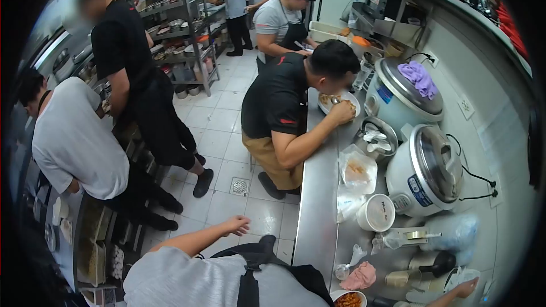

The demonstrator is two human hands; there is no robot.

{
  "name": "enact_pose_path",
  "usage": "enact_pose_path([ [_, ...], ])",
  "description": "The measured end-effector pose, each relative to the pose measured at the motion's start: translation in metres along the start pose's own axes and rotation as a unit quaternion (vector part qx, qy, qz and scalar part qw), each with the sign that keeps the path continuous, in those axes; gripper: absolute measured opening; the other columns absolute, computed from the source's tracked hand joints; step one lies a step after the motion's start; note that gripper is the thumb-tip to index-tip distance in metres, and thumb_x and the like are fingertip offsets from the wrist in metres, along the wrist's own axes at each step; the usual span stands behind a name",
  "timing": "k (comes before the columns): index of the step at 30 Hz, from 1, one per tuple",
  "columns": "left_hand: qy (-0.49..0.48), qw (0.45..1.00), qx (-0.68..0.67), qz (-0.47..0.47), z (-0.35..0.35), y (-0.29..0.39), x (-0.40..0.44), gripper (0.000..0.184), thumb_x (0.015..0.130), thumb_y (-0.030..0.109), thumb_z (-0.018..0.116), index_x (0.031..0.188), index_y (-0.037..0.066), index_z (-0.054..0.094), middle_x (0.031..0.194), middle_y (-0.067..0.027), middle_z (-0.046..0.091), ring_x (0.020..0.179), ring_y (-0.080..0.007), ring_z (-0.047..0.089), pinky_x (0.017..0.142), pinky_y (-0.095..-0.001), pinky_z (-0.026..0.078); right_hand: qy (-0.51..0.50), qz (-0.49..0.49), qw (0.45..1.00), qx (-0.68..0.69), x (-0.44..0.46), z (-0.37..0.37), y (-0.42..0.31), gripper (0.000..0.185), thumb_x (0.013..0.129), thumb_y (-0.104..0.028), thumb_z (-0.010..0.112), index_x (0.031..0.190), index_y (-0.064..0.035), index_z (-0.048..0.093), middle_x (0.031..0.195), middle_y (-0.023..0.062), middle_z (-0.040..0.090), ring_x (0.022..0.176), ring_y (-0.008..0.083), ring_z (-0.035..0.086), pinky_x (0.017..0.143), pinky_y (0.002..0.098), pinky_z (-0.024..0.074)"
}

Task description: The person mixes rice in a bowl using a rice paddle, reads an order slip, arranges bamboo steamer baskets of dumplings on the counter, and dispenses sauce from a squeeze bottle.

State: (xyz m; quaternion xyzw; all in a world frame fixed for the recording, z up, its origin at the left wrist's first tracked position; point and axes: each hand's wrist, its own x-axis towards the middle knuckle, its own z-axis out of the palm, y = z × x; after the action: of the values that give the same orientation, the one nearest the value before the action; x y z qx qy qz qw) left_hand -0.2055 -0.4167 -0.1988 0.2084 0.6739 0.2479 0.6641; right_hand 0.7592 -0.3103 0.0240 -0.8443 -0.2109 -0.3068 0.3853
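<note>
My left hand (236, 225) hangs over the tiled floor at the left of my body, fingers loosely apart and nothing in them. At the lower right, my right hand (467, 288) reaches across the steel counter beside a white plastic item (455, 280); its fingers are too small and dim to show a grip. A bowl of reddish food (349, 299) stands at the counter's near edge, close to my body. Between the bowl and the lidded white tub (376, 212) lies a crumpled pink cloth (360, 276). A tape dispenser (415, 235) sits behind the cloth.
A person in black (278, 96) leans over a plate (348, 102) at the counter (315, 210). Two large rice cookers (424, 173) line the wall. At left, two people work by food pans (91, 261). Others stand farther back near metal shelving (185, 23).
</note>
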Motion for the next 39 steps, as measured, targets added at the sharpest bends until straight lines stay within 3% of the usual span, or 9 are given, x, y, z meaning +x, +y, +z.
enact_pose_path([
  [6,0.085,0.984,0.058,-0.143,-0.121,-0.054,0.021,0.050,0.091,0.042,0.048,0.128,0.009,0.045,0.118,-0.0205,0.057,0.095,-0.0323,0.063,0.076,-0.0453,0.054,-0.018,-0.073,0.981,0.178,-0.179,-0.009,-0.118,0.036,0.095,-0.033,0.046,0.106,-0.0049,0.065,0.101,0.0121,0.065,0.088,0.0262,0.062,0.075,0.0362,0.0486],
  [12,0.144,0.985,0.018,-0.092,-0.259,-0.021,0.052,0.040,0.086,0.038,0.058,0.104,0.003,0.054,0.091,-0.0126,0.062,0.073,-0.0266,0.064,0.056,-0.0413,0.050,-0.133,-0.105,0.945,0.280,-0.339,-0.049,-0.219,0.032,0.095,-0.029,0.047,0.103,-0.0039,0.064,0.097,0.0121,0.064,0.083,0.0264,0.062,0.072,0.0367,0.0487],
  [19,0.270,0.939,-0.142,0.160,-0.380,0.148,0.041,0.045,0.088,0.028,0.057,0.129,0.011,0.047,0.090,-0.0034,0.062,0.069,-0.0141,0.061,0.058,-0.0286,0.048,-0.082,-0.121,0.954,0.263,-0.401,-0.100,-0.319,0.027,0.095,-0.024,0.048,0.099,-0.0028,0.064,0.092,0.0122,0.064,0.078,0.0266,0.061,0.068,0.0372,0.0489],
  [26,0.360,0.878,-0.168,0.268,-0.438,0.237,0.152,0.023,0.067,-0.006,0.055,0.085,0.007,0.059,0.058,-0.0014,0.050,0.044,-0.0093,0.043,0.038,-0.0257,0.032,0.082,-0.251,0.922,0.284,-0.401,-0.175,-0.487,0.022,0.096,-0.019,0.049,0.095,-0.0017,0.063,0.087,0.0123,0.063,0.073,0.0268,0.060,0.064,0.0377,0.0490],
  [28,0.306,0.902,-0.101,0.288,-0.431,0.276,0.161,0.011,0.071,0.001,0.061,0.068,0.010,0.055,0.053,0.0008,0.044,0.043,-0.0091,0.041,0.038,-0.0273,0.030,-0.172,-0.027,0.834,0.524,-0.455,-0.203,-0.601,0.047,0.097,-0.038,0.039,0.114,0.0008,0.061,0.098,0.0114,0.063,0.090,0.0217,0.059,0.081,0.0332,0.0464],
  [31,0.295,0.886,-0.050,0.354,-0.448,0.348,0.168,0.030,0.079,0.022,0.067,0.058,0.010,0.049,0.050,0.0010,0.042,0.043,-0.0095,0.039,0.038,-0.0297,0.030,-0.253,-0.034,0.774,0.579,-0.528,-0.227,-0.710,0.047,0.100,-0.035,0.034,0.107,0.0057,0.056,0.084,0.0099,0.055,0.083,0.0192,0.050,0.081,0.0315,0.0432],
  [34,0.299,0.900,-0.157,0.276,-0.547,0.430,0.195,0.040,0.086,0.036,0.060,0.059,0.008,0.048,0.049,0.0004,0.040,0.044,-0.0105,0.040,0.039,-0.0306,0.032,-0.384,-0.004,0.588,0.712,-0.661,-0.233,-0.824,0.047,0.099,-0.038,0.030,0.085,0.0002,0.054,0.072,0.0063,0.047,0.068,0.0164,0.045,0.066,0.0300,0.0394],
  [36,0.423,0.853,-0.128,0.279,-0.635,0.431,0.246,0.047,0.090,0.041,0.050,0.060,0.005,0.049,0.049,-0.0015,0.041,0.046,-0.0139,0.043,0.043,-0.0337,0.037,-0.531,0.026,0.393,0.750,-0.749,-0.230,-0.894,0.040,0.096,-0.036,0.037,0.087,-0.0021,0.054,0.065,0.0080,0.049,0.065,0.0186,0.048,0.060,0.0312,0.0422],
  [39,0.597,0.748,-0.179,0.230,-0.777,0.365,0.339,0.034,0.091,0.032,0.048,0.078,0.005,0.065,0.054,-0.0078,0.048,0.041,-0.0193,0.046,0.038,-0.0361,0.036,-0.722,-0.003,0.357,0.593,-0.872,-0.197,-0.985,0.027,0.096,-0.024,0.045,0.105,-0.0004,0.055,0.065,0.0062,0.050,0.059,0.0154,0.050,0.057,0.0294,0.0451],
])
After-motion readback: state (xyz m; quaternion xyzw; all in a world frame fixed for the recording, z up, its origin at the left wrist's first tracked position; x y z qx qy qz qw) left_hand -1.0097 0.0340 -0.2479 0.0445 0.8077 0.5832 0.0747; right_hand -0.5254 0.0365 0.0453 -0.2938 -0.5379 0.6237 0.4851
